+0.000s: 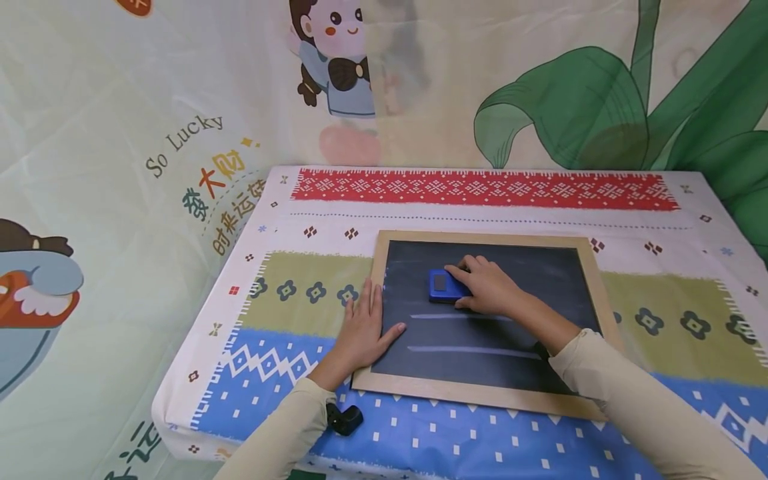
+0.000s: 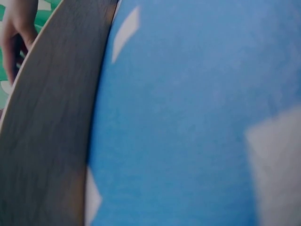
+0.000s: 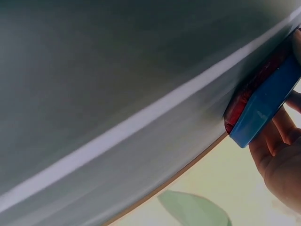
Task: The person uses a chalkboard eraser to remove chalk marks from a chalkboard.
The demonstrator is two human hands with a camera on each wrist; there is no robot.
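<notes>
A blue chalkboard eraser [image 1: 445,287] lies against the upper middle of a wood-framed chalkboard [image 1: 456,373]. My right hand [image 1: 487,287] grips the eraser from its right side, thumb and fingers round its edges. In the right wrist view the eraser [image 3: 265,101] shows a blue body and a dark red underside, close to the board surface. Two pale chalk lines [image 1: 474,350] run across the board below the eraser. My left hand [image 1: 363,330] rests with straight fingers on the board's left frame, thumb reaching onto the black surface.
The board lies on a table with a patterned cloth [image 1: 288,367] in blue, green, white and red. Printed fabric [image 1: 432,80] hangs behind the table and along its left side. A black wrist camera [image 1: 345,420] sits at the left sleeve.
</notes>
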